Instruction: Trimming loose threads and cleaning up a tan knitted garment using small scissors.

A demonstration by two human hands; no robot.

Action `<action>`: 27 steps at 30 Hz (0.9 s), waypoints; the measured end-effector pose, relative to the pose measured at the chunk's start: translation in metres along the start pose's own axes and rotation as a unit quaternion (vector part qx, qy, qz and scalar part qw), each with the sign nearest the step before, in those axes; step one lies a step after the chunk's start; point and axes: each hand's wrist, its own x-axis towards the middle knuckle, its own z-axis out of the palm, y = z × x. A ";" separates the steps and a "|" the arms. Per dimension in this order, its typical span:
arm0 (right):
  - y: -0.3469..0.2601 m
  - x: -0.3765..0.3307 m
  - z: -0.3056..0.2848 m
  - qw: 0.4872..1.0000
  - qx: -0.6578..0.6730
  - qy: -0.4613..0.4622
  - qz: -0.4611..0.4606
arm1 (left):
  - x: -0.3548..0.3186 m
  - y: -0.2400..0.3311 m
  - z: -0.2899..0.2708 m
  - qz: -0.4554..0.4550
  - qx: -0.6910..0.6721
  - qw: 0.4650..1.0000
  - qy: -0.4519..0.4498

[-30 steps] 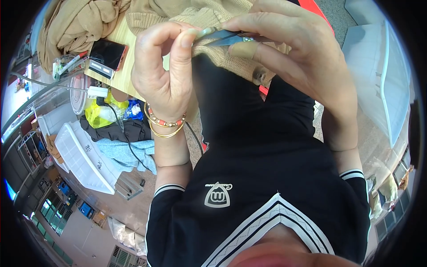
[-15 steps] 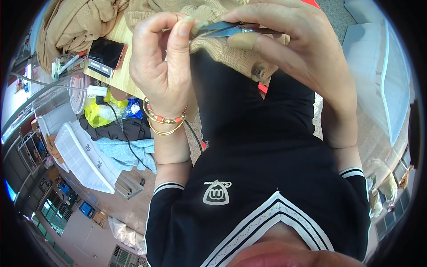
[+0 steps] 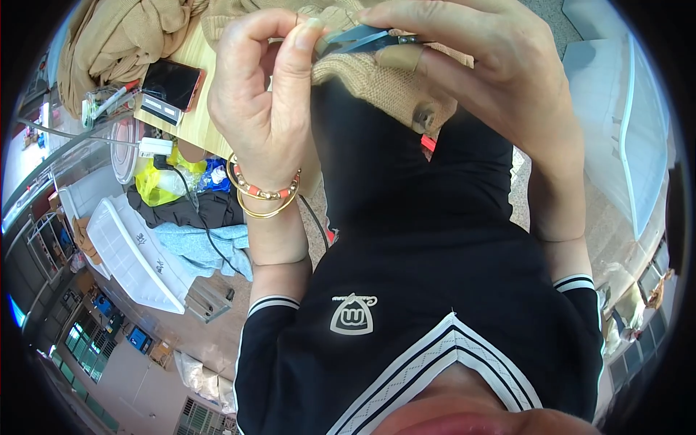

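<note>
In the upper left of the frame, a dark-screened phone (image 3: 172, 85) with a red edge lies on a pale wooden tabletop (image 3: 203, 122), touching a flat black-and-white box (image 3: 161, 111). Lower on the left side, a white power adapter (image 3: 154, 147) sits just above a yellow plastic bag (image 3: 150, 187), with dark cloth (image 3: 187, 210), light blue cloth (image 3: 199, 246) and a white plastic tub (image 3: 130, 250) below. A large translucent bin (image 3: 612, 138) stands at the upper right.
</note>
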 end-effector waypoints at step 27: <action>0.001 0.005 0.002 0.986 -0.130 0.043 -0.091 | -0.003 -0.010 -0.004 -0.010 -0.029 0.999 0.007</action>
